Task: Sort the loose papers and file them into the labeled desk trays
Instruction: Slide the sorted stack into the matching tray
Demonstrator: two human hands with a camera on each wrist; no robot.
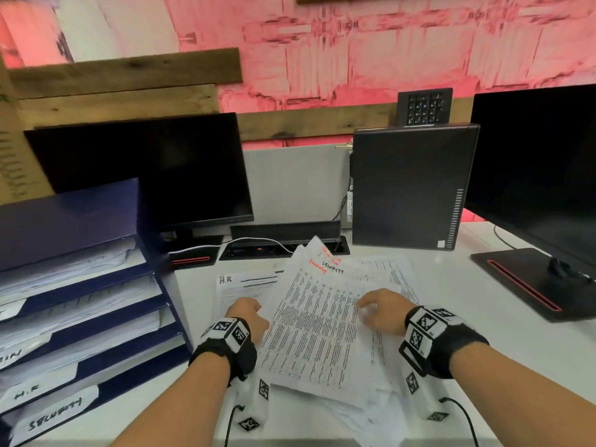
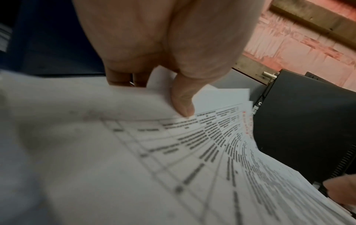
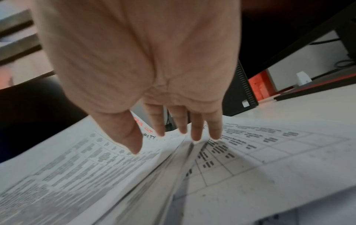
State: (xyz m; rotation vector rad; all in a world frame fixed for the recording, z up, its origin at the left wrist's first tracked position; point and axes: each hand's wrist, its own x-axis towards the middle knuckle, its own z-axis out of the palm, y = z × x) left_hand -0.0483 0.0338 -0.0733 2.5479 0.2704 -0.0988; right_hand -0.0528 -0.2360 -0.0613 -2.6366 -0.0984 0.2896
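Observation:
A loose pile of printed papers [image 1: 364, 395] lies mid-desk. On top sits a tilted bundle of sheets [image 1: 316, 321] marked "SECURITY" in black and red. My left hand [image 1: 246, 312] pinches the bundle's left edge; in the left wrist view the thumb [image 2: 183, 103] presses on the sheet [image 2: 173, 152] with fingers curled beneath. My right hand [image 1: 375, 309] hovers at the bundle's right edge, its straight fingers [image 3: 196, 132] just over the paper [image 3: 86, 167]. A sheet marked "H.R" [image 1: 245, 285] lies beneath. Blue stacked trays [image 1: 154, 240] stand left, labelled "H.R" [image 1: 27, 396] and "SECURITY" [image 1: 54, 414].
A dark monitor [image 1: 145, 172] stands behind the trays. A black computer tower [image 1: 409, 185] is behind the papers, with a cable box [image 1: 283, 245] in front of it. A second monitor [image 1: 541, 162] and its base [image 1: 529, 282] fill the right. White desk [image 1: 516, 366] shows at right.

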